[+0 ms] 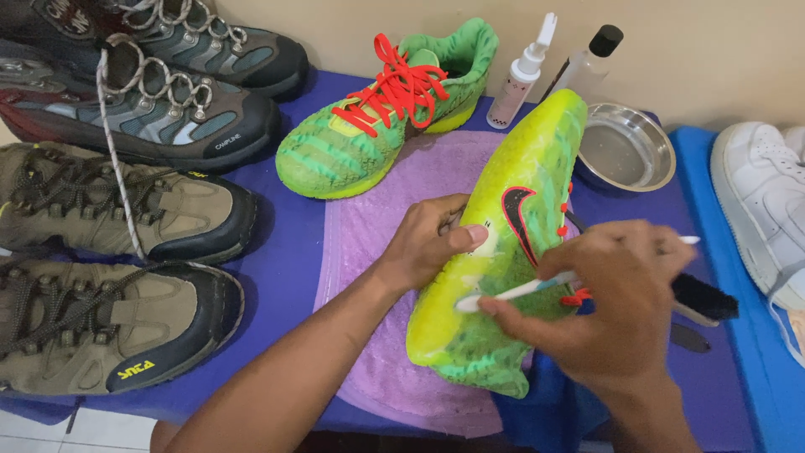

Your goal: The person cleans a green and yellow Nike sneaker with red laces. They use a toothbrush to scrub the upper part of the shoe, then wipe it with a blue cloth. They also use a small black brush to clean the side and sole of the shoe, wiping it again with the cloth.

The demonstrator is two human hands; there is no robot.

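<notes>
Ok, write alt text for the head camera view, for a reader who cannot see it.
A left hand steadies a soapy green-and-yellow shoe on a purple towel while the right hand scrubs it with a toothbrush. Its red-laced mate, hiking boots, two bottles and a metal bowl surround it.

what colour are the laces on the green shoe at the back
Bright red laces on the green shoe, clear in the head view.
</notes>
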